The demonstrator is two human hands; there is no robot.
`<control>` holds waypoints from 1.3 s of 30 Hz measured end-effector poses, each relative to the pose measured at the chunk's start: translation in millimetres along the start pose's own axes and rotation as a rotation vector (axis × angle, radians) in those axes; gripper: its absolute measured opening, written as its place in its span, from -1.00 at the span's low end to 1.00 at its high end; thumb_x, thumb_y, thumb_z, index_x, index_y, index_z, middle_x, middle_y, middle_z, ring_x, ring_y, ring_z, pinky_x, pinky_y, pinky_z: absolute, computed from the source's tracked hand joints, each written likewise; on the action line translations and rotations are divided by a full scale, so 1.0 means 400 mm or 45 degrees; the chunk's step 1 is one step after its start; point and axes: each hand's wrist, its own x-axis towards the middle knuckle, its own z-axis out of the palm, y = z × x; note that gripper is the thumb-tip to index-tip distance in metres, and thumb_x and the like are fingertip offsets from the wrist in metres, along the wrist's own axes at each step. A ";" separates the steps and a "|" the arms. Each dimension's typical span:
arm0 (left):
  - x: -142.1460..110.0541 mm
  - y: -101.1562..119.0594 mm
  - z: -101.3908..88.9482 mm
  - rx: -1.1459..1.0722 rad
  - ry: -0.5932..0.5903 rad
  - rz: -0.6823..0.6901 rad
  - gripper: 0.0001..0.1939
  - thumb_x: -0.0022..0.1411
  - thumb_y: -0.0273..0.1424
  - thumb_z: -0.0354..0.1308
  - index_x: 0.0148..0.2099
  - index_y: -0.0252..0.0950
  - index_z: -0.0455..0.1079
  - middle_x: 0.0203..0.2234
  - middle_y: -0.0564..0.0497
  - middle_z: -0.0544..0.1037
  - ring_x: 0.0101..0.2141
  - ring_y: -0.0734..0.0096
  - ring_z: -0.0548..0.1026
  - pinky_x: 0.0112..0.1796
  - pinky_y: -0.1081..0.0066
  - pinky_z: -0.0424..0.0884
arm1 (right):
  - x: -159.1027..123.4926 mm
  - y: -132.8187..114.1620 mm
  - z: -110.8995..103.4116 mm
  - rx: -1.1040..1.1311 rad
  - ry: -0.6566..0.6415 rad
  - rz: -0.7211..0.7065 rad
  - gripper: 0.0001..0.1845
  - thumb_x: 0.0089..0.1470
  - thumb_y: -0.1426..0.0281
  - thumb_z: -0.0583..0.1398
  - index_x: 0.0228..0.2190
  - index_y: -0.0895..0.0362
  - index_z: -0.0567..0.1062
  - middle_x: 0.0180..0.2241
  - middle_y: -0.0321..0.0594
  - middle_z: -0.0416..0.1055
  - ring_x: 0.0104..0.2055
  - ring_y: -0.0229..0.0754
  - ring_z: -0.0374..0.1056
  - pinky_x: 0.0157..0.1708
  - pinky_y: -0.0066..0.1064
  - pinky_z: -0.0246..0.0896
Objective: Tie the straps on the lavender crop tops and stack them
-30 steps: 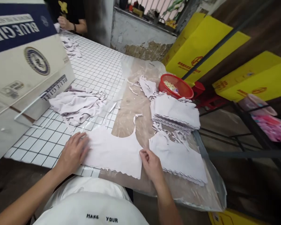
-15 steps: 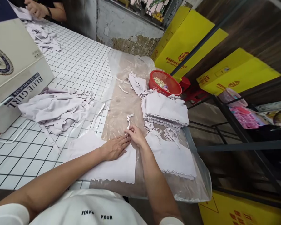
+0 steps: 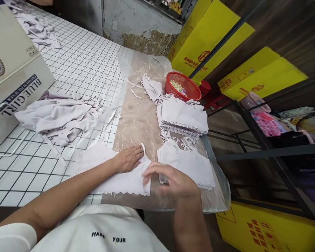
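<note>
My left hand (image 3: 128,159) lies flat, fingers stretched out, on a pale lavender-white garment piece (image 3: 115,183) with a wavy lower edge. A narrow strap (image 3: 144,151) at the piece's upper right corner now bends down over the fabric beside my left fingertips. My right hand (image 3: 173,178) hovers over the piece's right edge, smeared by motion, its fingers bent but apart, with nothing visible in them. Close by on the right lies a small stack of similar pieces (image 3: 186,164) with bunched straps. Behind it stands a thicker stack (image 3: 185,115) of such pieces.
A red plastic basket (image 3: 183,97) with small items sits behind the stacks. On the left are a crumpled fabric heap (image 3: 65,115) and a Blue Girl carton (image 3: 13,87). Plastic sheeting (image 3: 133,122) covers part of the grid-patterned table (image 3: 94,59). A metal rack (image 3: 252,154) rises on the right.
My right hand has let go of the strap and moved down and right, toward me. The strap, which pointed away, now folds down onto the piece. My left hand stays flat.
</note>
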 end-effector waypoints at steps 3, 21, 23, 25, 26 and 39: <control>0.000 0.002 -0.007 0.029 -0.019 0.004 -0.52 0.44 -0.28 -0.10 0.26 -0.46 0.26 0.22 -0.31 0.37 0.29 0.01 0.23 0.23 0.02 0.24 | 0.056 0.080 -0.005 -0.022 0.545 0.266 -0.63 0.19 0.08 0.12 -0.25 0.12 0.48 -0.34 -0.22 0.51 -0.24 -0.17 0.42 -0.17 -0.35 0.26; 0.005 -0.001 -0.016 -0.050 -0.023 0.017 -0.55 0.41 -0.35 -0.08 0.27 -0.38 0.26 0.21 -0.27 0.36 0.29 0.01 0.22 0.23 -0.02 0.23 | 0.142 0.227 0.010 0.340 0.722 0.476 -0.69 -0.06 0.16 0.24 -0.55 0.09 0.28 -0.62 -0.46 0.22 -0.54 -0.35 0.13 -0.50 -0.49 0.01; 0.005 0.000 -0.016 -0.057 -0.019 0.015 -0.55 0.41 -0.34 -0.08 0.27 -0.35 0.26 0.20 -0.25 0.37 0.29 0.01 0.21 0.23 -0.02 0.23 | 0.139 0.229 0.017 0.360 0.770 0.483 -0.64 -0.10 0.13 0.30 -0.51 0.09 0.29 -0.58 -0.42 0.31 -0.51 -0.33 0.19 -0.47 -0.48 0.07; 0.005 0.001 -0.016 -0.051 -0.016 0.008 -0.55 0.41 -0.34 -0.08 0.28 -0.36 0.25 0.19 -0.25 0.38 0.29 0.01 0.21 0.23 -0.02 0.23 | 0.148 0.235 0.024 0.347 0.769 0.539 -0.61 -0.14 0.14 0.34 -0.50 0.09 0.30 -0.57 -0.39 0.35 -0.50 -0.30 0.23 -0.47 -0.47 0.10; 0.005 0.002 -0.017 -0.043 -0.016 0.005 -0.54 0.41 -0.34 -0.08 0.28 -0.37 0.24 0.19 -0.26 0.38 0.29 0.01 0.22 0.23 -0.02 0.24 | 0.153 0.238 0.026 0.341 0.755 0.560 -0.62 -0.15 0.15 0.35 -0.50 0.09 0.30 -0.58 -0.40 0.34 -0.51 -0.29 0.23 -0.48 -0.47 0.09; -0.001 -0.010 -0.009 -0.087 -0.054 0.015 -0.50 0.37 -0.37 -0.08 0.30 -0.43 0.22 0.25 -0.31 0.31 0.30 -0.02 0.19 0.24 -0.03 0.20 | 0.055 0.156 0.068 0.370 0.222 0.243 -0.69 0.03 0.17 0.21 -0.56 0.12 0.37 -0.28 -0.20 0.50 -0.22 -0.18 0.36 -0.19 -0.37 0.22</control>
